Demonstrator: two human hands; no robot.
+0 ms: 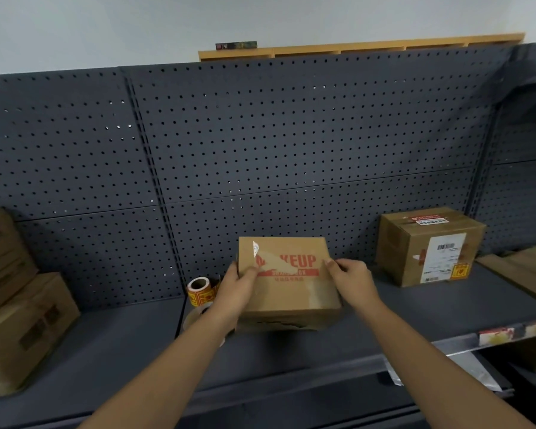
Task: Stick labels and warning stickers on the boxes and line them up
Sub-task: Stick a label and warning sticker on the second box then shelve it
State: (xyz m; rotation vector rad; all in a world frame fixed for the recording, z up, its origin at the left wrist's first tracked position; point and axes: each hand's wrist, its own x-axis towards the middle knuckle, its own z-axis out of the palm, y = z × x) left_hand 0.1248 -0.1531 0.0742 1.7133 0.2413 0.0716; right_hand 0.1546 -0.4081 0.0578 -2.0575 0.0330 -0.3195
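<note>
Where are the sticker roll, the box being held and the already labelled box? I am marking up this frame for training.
sticker roll (199, 289): head view, on its yellow outer wrap.
held box (291, 292): head view, on its bare top face between the hands.
labelled box (415, 243): head view, on its brown front face.

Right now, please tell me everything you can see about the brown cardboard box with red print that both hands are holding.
The brown cardboard box with red print is closed and tilted toward the camera above the dark grey shelf. Its top shows red letters, partly covered by torn pale tape or paper. The left hand grips its left edge; the right hand pinches its right edge. Its front lower edge looks scuffed.
</note>
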